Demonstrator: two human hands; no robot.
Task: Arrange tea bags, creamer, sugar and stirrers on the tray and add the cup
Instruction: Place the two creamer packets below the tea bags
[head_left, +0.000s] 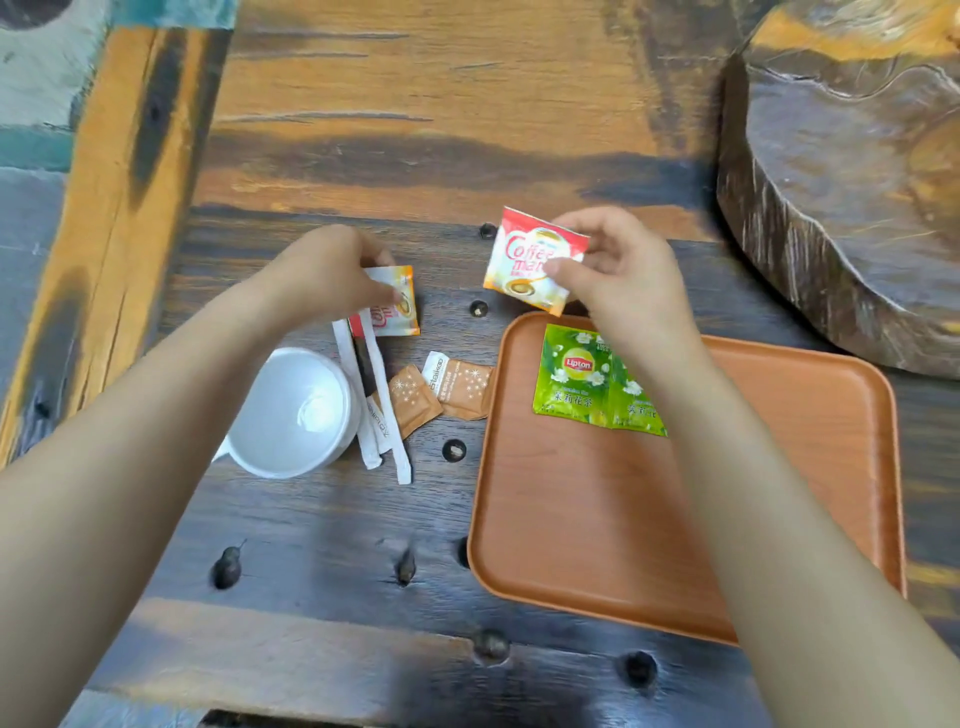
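An orange-brown tray (597, 519) lies on the right of the dark wooden table. Two green Lipton tea bags (576, 379) rest side by side in its far left corner, the right one partly under my right forearm. My right hand (618, 275) pinches a red and white creamer sachet (524, 254) in the air just beyond the tray's far edge. My left hand (332, 270) pinches a second creamer sachet (397, 306) that touches the table. Below it lie two white wrapped stirrers (379, 405), brown sugar packets (457, 389) and a white cup (291, 410).
A thick slab of rough wood (852, 182) rises at the far right, close to the tray's corner. The table (415, 130) has round dark bolt heads across its near half. Its left edge runs along an orange beam (119, 182).
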